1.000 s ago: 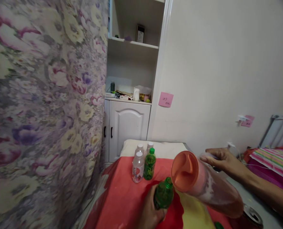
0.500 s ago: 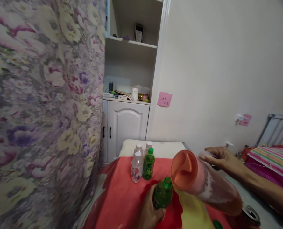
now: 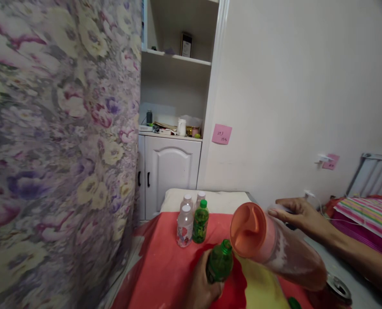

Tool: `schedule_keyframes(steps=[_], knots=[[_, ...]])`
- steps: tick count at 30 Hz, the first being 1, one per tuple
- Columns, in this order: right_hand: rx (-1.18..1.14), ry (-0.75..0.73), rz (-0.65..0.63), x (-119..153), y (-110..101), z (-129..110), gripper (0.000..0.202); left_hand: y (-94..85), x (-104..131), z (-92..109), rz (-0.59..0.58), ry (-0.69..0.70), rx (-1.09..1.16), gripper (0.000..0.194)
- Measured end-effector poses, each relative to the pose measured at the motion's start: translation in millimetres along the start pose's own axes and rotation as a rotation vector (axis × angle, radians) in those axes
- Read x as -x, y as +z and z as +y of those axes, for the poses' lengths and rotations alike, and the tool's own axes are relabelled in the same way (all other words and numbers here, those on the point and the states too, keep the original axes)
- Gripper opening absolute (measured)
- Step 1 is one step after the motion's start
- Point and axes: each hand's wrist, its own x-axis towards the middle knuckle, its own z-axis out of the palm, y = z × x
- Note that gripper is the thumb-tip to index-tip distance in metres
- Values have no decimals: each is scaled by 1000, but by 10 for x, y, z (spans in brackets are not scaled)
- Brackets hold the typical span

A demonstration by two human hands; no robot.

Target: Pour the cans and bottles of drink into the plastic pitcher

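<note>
My left hand is wrapped round an uncapped green plastic bottle, which leans slightly to the right. To its right, a clear pitcher with an orange lid is tipped on its side, spout toward the bottle's mouth. Brownish-pink liquid with foam lies inside it. My right hand grips the pitcher at its handle, which is mostly hidden. The spout and the bottle mouth are close but apart; no stream of liquid can be made out between them.
Several capped bottles, among them a green bottle and a clear patterned bottle, stand on the red-covered table. An opened can and a green cap are at lower right. A floral curtain hangs left.
Almost nothing differs. Both hands, the green bottle and the tilted pitcher keep their places, with only a tiny shift of the view.
</note>
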Motion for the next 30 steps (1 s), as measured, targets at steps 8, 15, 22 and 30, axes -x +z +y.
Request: schedule_keyframes(steps=[8,15,22,30], knots=[[-4,-1,1,3,9,-22,55,28,26,53,45,-1,56,66],[1,-3,1,4,8,-14,53,34,25,88,52,-6,55,67],[-6,4,-10,2,15,-21,55,47,29,133,52,-10,37,63],[9,-2,-10,4,7,-17,54,37,4,80,55,18,34,65]])
